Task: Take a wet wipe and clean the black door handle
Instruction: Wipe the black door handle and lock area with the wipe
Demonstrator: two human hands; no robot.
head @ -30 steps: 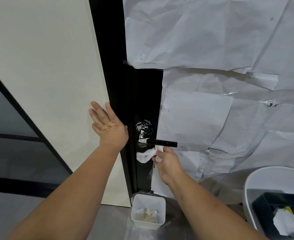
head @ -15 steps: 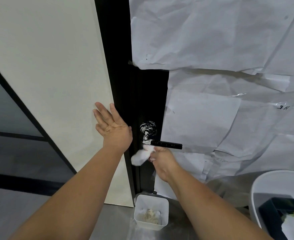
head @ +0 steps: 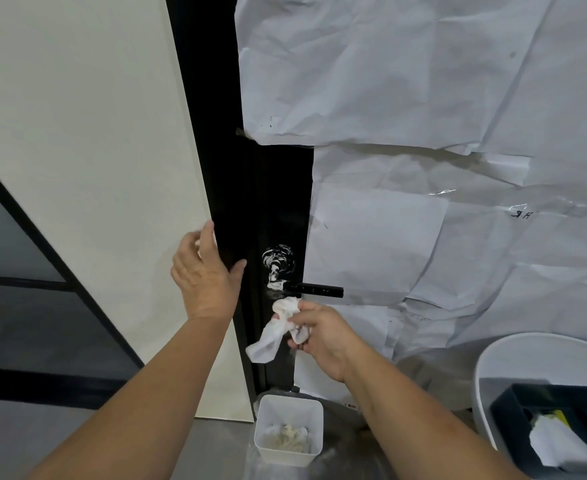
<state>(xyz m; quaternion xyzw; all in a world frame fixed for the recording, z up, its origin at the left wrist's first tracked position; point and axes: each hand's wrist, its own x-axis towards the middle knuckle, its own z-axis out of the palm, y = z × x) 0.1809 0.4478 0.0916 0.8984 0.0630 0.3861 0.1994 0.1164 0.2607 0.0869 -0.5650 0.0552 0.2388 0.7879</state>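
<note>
Head view: right hand pinches a crumpled wet wipe just below the black door handle (white smears at its base). Left hand, fingers loosely spread, presses the door edge.

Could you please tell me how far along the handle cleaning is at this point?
Done: a wipe is taken, gripped in the right hand. In hand: it sits just below the handle, not touching; the left hand braces the door edge. Left: white smears remain at the handle's base and above it.
</note>
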